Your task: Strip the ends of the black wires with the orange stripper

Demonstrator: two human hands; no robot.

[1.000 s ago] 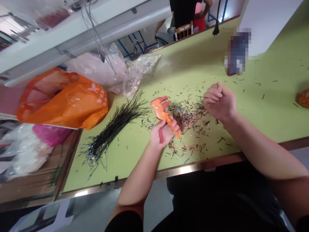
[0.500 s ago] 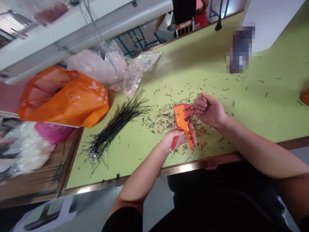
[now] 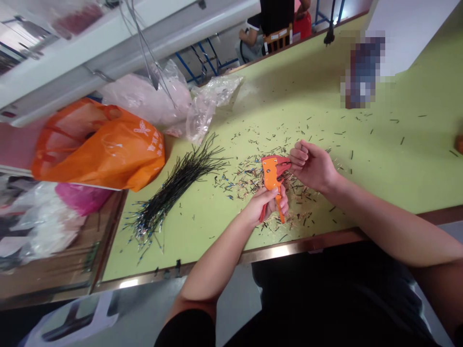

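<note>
Left hand [image 3: 261, 201] grips one orange tool [image 3: 271, 174]; right hand [image 3: 315, 166] curled closed, contents unclear; one wire bundle [image 3: 174, 187].

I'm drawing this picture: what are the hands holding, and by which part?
The left hand holds the orange tool by its handles. Whether the right hand holds anything, I can't tell.

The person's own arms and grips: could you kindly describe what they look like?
The left arm wears a short black sleeve; the right forearm is bare. Neither the left grip nor the right grip wears a glove, and no watch shows.
</note>
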